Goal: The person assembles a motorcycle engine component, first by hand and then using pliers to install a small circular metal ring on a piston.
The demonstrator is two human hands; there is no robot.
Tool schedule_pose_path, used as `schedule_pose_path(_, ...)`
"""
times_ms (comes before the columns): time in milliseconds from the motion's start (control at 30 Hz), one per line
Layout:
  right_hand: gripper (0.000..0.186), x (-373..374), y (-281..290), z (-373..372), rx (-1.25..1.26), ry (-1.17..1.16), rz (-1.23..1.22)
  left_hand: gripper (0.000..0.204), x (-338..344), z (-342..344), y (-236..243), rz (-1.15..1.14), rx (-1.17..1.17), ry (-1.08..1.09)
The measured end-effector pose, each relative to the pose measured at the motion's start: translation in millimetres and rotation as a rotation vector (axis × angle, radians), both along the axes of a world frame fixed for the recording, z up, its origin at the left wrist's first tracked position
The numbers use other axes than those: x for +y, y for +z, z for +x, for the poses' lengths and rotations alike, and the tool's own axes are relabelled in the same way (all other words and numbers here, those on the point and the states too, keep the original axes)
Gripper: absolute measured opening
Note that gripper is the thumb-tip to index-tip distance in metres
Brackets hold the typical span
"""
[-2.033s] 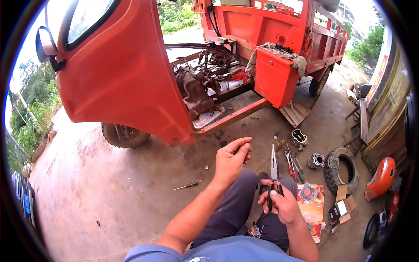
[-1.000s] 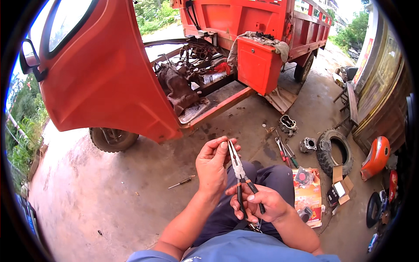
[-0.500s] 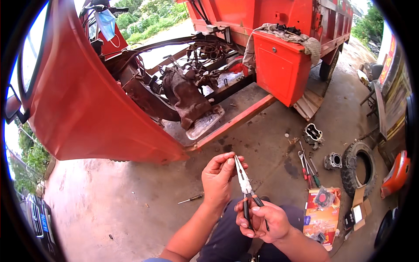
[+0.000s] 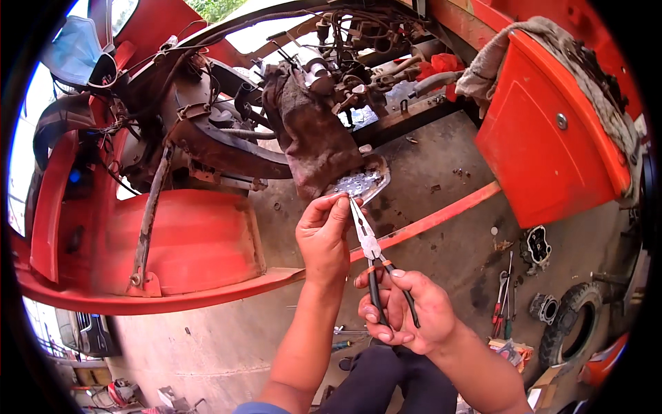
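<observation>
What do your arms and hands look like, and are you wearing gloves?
No gloves! My left hand and right hand are both bare, each with four fingers and a thumb. My forearms are bare too, and no watch or bracelet shows. A bit of blue sleeve peeks in at the bottom on my left arm; my right sleeve is out of view.

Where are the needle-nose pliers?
Head view, just right of centre: the needle-nose pliers are in the right hand, tips up beside the left hand.
</observation>
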State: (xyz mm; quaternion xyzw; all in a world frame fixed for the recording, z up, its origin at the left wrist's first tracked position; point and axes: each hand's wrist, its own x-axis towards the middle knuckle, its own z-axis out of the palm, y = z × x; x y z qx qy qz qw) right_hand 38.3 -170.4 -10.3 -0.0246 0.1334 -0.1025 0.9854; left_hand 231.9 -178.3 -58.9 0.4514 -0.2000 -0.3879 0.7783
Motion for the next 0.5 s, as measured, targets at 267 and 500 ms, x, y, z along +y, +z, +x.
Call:
schedule_pose_path(267,0.065,-80,71,74,-0.118,0.042,0.207,0.01,-54,81,63,0.034,0.093,0.175)
schedule_pose_path(500,0.053,-167,48,160,0.004,0.044,0.044,0.014,-139,152,51,0.104,0.084,0.262)
